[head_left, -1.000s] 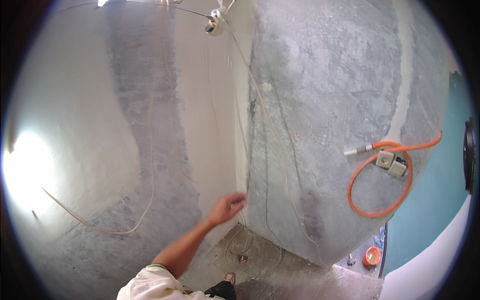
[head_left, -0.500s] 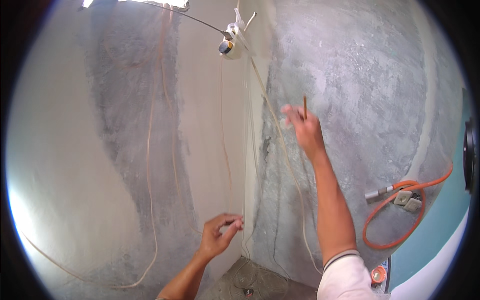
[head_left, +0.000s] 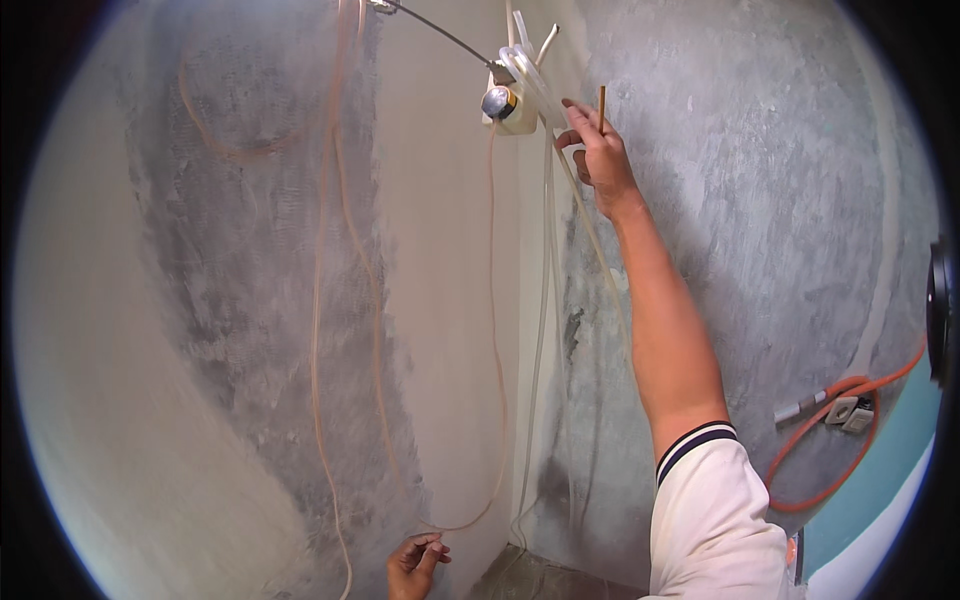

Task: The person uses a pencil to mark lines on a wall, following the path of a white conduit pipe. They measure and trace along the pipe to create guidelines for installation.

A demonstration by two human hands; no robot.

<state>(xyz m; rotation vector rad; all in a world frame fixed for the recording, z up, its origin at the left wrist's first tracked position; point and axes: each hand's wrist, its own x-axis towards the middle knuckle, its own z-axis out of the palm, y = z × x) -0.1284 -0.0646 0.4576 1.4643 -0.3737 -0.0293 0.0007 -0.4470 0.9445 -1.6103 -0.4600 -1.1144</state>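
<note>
My right hand (head_left: 600,165) is raised near the wall corner, with a thin brown pencil-like stick (head_left: 602,108) standing up between its fingers. Its other fingers reach toward clear plastic tubing (head_left: 540,90), bundled at a pale outlet box (head_left: 520,118). Whether they touch the tubing, I cannot tell. A round plug (head_left: 498,102), dark and silver with a yellow edge, sits at the box. Low down, my left hand (head_left: 412,568) has thumb and fingertips pinched together. Just above them curves a thin pale pink cord (head_left: 497,370); whether the fingers grip it is unclear.
Another pinkish cord (head_left: 317,350) hangs along the grey-patched left wall (head_left: 260,270). A dark cable (head_left: 445,35) stretches to the box from above. At the right, an orange cable (head_left: 775,470) loops beside white sockets (head_left: 848,413). The corner floor (head_left: 530,578) shows below.
My right hand has risen toward the tubing and box with the stick. My left hand sits lower in view, and the cord by it now sags in a loop. The view has shifted.
</note>
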